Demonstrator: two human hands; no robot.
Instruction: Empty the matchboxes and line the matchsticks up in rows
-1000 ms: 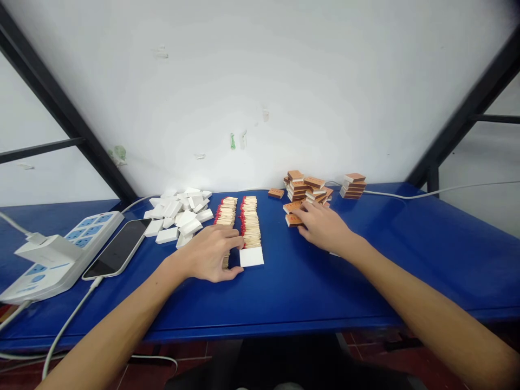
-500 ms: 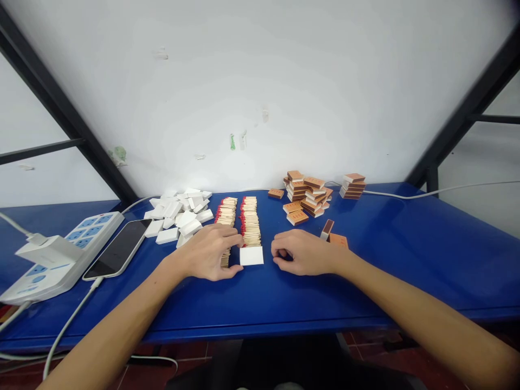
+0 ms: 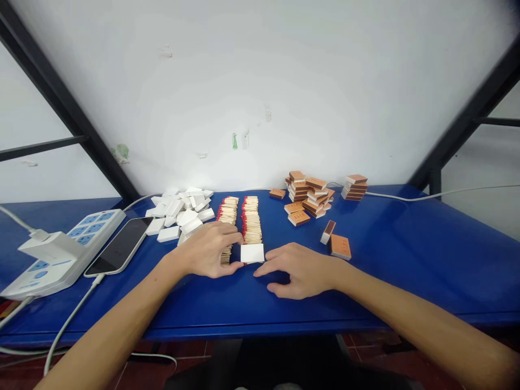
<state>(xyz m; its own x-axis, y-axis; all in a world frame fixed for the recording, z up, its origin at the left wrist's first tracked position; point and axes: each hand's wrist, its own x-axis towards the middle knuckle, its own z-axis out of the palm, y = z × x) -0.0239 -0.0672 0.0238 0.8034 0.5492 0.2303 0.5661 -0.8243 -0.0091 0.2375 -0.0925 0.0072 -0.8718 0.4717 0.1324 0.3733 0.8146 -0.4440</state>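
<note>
Two rows of red-tipped matches [image 3: 251,222] lie on the blue table [image 3: 406,260]. A white inner tray [image 3: 252,253] sits at the near end of the right row. My left hand [image 3: 209,250] rests curled over the near end of the left row of matches, its fingertips close to the tray. My right hand [image 3: 298,269] lies open on the table just right of the tray, fingertips reaching toward it, holding nothing. Two brown matchbox sleeves [image 3: 336,241] lie to the right of that hand, one on its edge.
A heap of white trays [image 3: 181,213] lies at the back left, piles of brown matchboxes [image 3: 309,195] at the back right. A phone [image 3: 119,246] and a power strip [image 3: 57,254] with cables occupy the left end. A white cable runs along the wall.
My right hand left the brown matchbox pile, set two sleeves down on the table and came back toward the white tray, opening flat. My left hand stayed on the matches.
</note>
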